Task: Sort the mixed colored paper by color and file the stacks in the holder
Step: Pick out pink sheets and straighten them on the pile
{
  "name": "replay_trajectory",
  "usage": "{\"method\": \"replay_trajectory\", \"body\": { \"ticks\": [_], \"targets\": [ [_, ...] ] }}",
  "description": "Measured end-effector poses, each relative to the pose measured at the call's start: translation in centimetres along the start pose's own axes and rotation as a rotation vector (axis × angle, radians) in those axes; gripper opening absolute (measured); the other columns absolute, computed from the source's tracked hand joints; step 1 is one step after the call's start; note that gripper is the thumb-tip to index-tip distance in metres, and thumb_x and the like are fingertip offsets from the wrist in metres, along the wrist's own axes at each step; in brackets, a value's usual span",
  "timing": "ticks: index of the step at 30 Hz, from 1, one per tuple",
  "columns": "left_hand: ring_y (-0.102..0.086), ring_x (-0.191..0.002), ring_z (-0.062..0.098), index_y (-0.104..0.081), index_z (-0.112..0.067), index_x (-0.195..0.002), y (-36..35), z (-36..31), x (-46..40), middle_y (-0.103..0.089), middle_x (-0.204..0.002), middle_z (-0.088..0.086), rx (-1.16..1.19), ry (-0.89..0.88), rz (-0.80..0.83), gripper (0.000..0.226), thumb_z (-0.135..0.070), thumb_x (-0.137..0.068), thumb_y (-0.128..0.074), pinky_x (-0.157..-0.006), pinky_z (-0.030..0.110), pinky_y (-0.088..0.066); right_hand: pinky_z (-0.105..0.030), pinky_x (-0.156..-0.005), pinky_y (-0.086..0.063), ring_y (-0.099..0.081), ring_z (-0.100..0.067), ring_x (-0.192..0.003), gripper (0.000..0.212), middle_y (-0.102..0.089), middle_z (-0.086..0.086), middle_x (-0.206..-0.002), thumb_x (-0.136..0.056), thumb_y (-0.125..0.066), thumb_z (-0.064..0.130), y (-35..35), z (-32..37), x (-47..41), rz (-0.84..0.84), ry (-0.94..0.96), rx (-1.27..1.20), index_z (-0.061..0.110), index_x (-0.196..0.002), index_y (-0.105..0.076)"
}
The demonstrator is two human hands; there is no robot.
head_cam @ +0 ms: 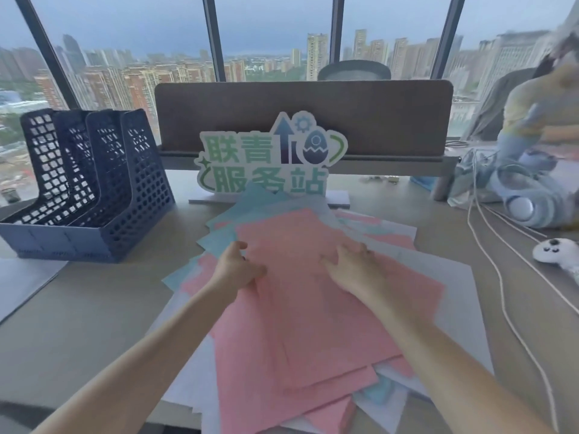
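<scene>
1. Holder (94, 189) stands far left on the desk (94, 308), apart from the papers.
2. Left hand (236, 267) pinches the pink sheet's (307, 308) left edge.
3. Right hand (354, 267) lies flat on it, fingers spread.
4. Sign (269, 158) stands behind the pile; cables (501, 277) trail right.
</scene>
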State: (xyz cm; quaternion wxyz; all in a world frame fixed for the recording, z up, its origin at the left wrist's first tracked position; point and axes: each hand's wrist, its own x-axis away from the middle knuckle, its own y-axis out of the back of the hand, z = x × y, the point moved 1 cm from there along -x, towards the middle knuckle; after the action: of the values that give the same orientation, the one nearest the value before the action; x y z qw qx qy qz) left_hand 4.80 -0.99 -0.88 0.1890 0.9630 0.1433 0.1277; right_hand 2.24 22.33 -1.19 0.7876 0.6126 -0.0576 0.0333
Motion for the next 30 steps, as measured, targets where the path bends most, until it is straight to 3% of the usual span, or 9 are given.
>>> {"method": "replay_trajectory", "body": {
  "ticks": [3, 7, 12, 15, 18, 22, 24, 27, 30],
  "targets": [
    [-0.055, -0.07, 0.022, -0.05, -0.009, -0.122, 0.1, -0.2, 0.0, -0.057, -0.083, 0.009, 0.217, 0.053, 0.009, 0.054, 0.006, -0.077, -0.075, -0.062, 0.029, -0.049, -0.052, -0.107, -0.036, -0.038, -0.042, -0.135, 0.073, -0.036, -0.027, -0.149, -0.096, -0.03, 0.069, 1.0, -1.6, -0.3, -0.042, -0.06, 0.015, 0.017, -0.147, -0.04],
    [-0.053, -0.06, 0.021, -0.062, -0.003, -0.076, -0.2, -0.3, 0.9, -0.061, -0.074, 0.014, 0.271, 0.087, 0.141, 0.013, 0.001, -0.079, -0.074, -0.046, 0.02, -0.045, -0.054, -0.107, -0.039, -0.044, -0.039, -0.135, 0.088, -0.047, -0.019, -0.148, -0.085, -0.024, 0.082, 0.2, -3.2, 0.0, 0.055, -0.159, 0.142, 0.021, -0.147, -0.042],
    [-0.072, -0.09, 0.038, -0.071, -0.005, -0.101, -0.9, -1.1, 2.3, -0.075, -0.098, 0.019, 0.208, -0.005, 0.201, 0.047, -0.014, -0.055, -0.071, -0.082, 0.053, -0.058, -0.048, -0.101, -0.037, -0.049, -0.037, -0.124, 0.069, -0.053, -0.019, -0.134, -0.096, -0.031, 0.069, -0.2, 0.1, 1.3, -0.088, -0.053, 0.155, 0.017, -0.14, -0.049],
    [-0.072, -0.082, 0.034, -0.068, -0.005, -0.103, -0.3, -0.9, 2.0, -0.072, -0.102, 0.022, 0.229, -0.006, 0.15, 0.051, -0.014, -0.053, -0.069, -0.074, 0.045, -0.056, -0.049, -0.102, -0.036, -0.046, -0.038, -0.127, 0.07, -0.05, -0.02, -0.136, -0.095, -0.035, 0.068, 0.3, 0.6, 1.1, -0.084, -0.026, 0.089, 0.02, -0.144, -0.045],
    [-0.072, -0.082, 0.039, -0.067, -0.004, -0.1, 0.9, -0.7, 2.1, -0.073, -0.098, 0.023, 0.296, 0.028, 0.084, 0.039, -0.006, -0.062, -0.072, -0.076, 0.054, -0.059, -0.049, -0.103, -0.035, -0.041, -0.038, -0.131, 0.075, -0.046, -0.019, -0.139, -0.091, -0.038, 0.073, 0.6, 0.0, 0.5, -0.006, -0.045, 0.026, 0.018, -0.142, -0.046],
    [-0.072, -0.077, 0.033, -0.061, -0.006, -0.104, 0.9, -0.1, 1.4, -0.072, -0.101, 0.019, 0.476, 0.109, -0.005, 0.034, -0.005, -0.076, -0.08, -0.066, 0.049, -0.061, -0.047, -0.098, -0.04, -0.046, -0.034, -0.129, 0.08, -0.051, -0.012, -0.136, -0.08, -0.058, 0.074, 0.9, 0.0, 0.1, -0.008, -0.031, -0.006, 0.018, -0.136, -0.045],
    [-0.072, -0.078, 0.03, -0.06, -0.005, -0.113, 0.5, 0.1, 0.9, -0.072, -0.102, 0.016, 0.591, 0.219, -0.059, 0.053, -0.019, -0.069, -0.088, -0.065, 0.049, -0.061, -0.043, -0.096, -0.046, -0.055, -0.03, -0.121, 0.076, -0.059, -0.007, -0.127, -0.072, -0.072, 0.066, 1.2, -0.1, -0.4, -0.002, -0.039, -0.099, 0.018, -0.127, -0.052],
    [-0.071, -0.081, 0.029, -0.059, -0.005, -0.115, 0.2, 0.2, 0.4, -0.072, -0.103, 0.015, 0.749, 0.301, -0.114, 0.056, -0.026, -0.071, -0.087, -0.076, 0.052, -0.06, -0.032, -0.082, -0.054, -0.067, -0.023, -0.098, 0.055, -0.071, -0.004, -0.108, -0.068, -0.085, 0.046, 1.2, -0.7, -1.0, 0.069, -0.03, -0.351, 0.016, -0.112, -0.068],
    [-0.071, -0.093, 0.035, -0.063, -0.012, -0.121, 0.2, 0.2, 0.0, -0.071, -0.111, 0.014, 0.8, 0.325, -0.009, 0.063, -0.036, -0.067, -0.085, -0.086, 0.054, -0.056, -0.027, -0.068, -0.054, -0.071, -0.022, -0.084, 0.036, -0.074, -0.005, -0.096, -0.072, -0.087, 0.026, 0.9, -1.4, -1.3, 0.099, -0.005, -0.552, 0.014, -0.103, -0.072]
  ]
}}
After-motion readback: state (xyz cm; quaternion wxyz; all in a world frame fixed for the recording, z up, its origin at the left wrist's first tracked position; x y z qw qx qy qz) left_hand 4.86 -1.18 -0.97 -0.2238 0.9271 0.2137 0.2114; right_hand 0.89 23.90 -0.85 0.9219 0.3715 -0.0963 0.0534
